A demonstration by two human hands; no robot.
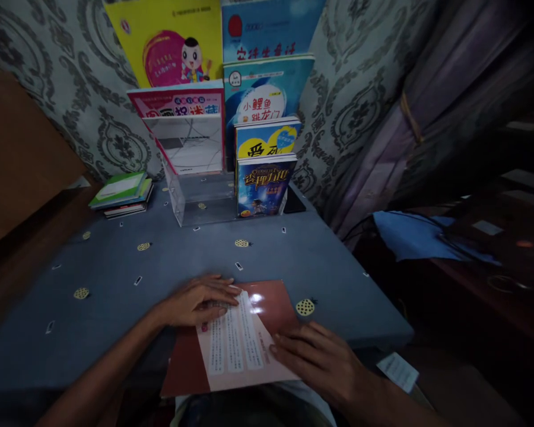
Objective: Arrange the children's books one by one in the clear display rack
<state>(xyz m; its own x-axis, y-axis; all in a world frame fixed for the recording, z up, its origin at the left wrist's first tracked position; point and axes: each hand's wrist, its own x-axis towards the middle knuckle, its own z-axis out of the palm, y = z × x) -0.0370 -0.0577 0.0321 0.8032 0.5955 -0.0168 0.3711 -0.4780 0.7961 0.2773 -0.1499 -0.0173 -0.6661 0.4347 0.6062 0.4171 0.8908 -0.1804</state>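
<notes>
A thin red and pink book [235,344] with columns of printed text lies at the table's front edge, its near side reaching past the edge. My left hand [204,300] rests on the book's upper left part, palm down, fingers extended to the right. At the book's right side is my right hand [320,359], its fingers stretched out over the edge of the page. Both thumbs and fingers lie loosely, and neither hand is wrapped round anything.
A clear acrylic rack [178,204] at the table's back holds several upright books, among them a dark blue one [264,187]. A small stack of books [123,193] lies at the back left. A patterned wall stands behind; a curtain [382,136] hangs at the right.
</notes>
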